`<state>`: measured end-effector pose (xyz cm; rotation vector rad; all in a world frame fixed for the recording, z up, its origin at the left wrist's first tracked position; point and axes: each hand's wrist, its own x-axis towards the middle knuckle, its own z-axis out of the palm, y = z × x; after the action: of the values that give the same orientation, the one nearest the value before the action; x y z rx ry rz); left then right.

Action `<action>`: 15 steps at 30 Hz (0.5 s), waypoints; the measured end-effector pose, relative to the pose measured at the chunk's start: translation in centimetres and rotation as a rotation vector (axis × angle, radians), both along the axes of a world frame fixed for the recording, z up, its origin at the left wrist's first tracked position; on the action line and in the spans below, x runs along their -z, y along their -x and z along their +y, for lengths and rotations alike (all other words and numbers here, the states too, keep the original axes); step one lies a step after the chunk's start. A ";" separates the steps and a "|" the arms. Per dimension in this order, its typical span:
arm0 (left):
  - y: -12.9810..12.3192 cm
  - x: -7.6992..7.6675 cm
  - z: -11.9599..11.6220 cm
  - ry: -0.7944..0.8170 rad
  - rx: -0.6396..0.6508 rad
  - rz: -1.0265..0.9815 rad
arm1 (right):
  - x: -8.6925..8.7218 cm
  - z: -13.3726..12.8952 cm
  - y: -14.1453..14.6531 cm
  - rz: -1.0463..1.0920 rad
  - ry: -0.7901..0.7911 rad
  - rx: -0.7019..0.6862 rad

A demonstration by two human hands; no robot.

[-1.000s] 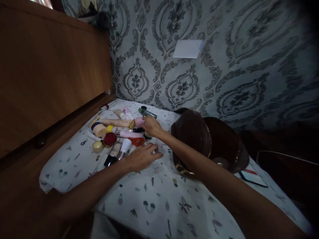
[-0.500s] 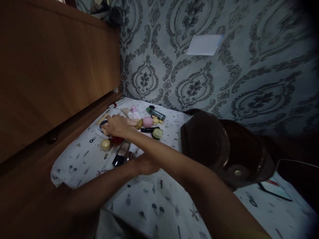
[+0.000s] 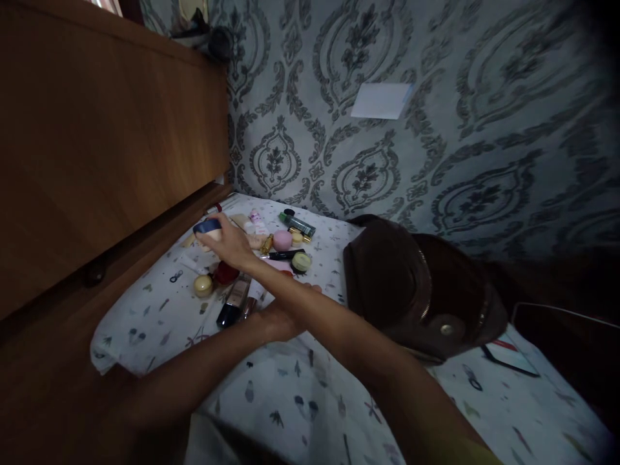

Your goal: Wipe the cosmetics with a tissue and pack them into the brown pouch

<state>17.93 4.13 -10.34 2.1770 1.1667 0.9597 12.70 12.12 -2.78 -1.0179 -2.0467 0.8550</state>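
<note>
Handling, we judge: one blue-and-beige makeup item (image 3: 208, 227), gripped in our right hand (image 3: 233, 245).
Left hand (image 3: 281, 325): partly hidden, hold unclear; next move likely calls for uncrossing our arms (image 3: 346, 334).

We find the light dim and cool, a small bright patch (image 3: 109, 6) at upper left, the cosmetics (image 3: 282, 240) soft in detail, and the upper right corner sunk in black.

Grey damask-patterned wall (image 3: 368, 174), brown wooden furniture (image 3: 116, 129), dim light
</note>
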 end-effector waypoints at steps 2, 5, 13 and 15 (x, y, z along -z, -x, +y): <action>0.1 0.0 0.5 0.043 0.097 0.023 | -0.6 -0.6 -2.8 0.346 0.241 -0.056; 0.5 0.4 1.6 0.100 0.057 -0.014 | -1.2 -2.1 -8.0 0.726 0.515 -0.101; 0.4 -2.1 2.3 0.439 -0.109 -0.755 | 1.3 -7.9 -18.9 0.822 0.314 0.178; 0.3 -3.1 1.8 0.444 -0.132 -0.852 | 3.0 -9.1 -20.1 0.757 0.287 0.263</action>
<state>17.64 5.88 -7.21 1.1468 0.9602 1.3364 32.79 3.07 -5.76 -0.8947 -1.1533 1.1860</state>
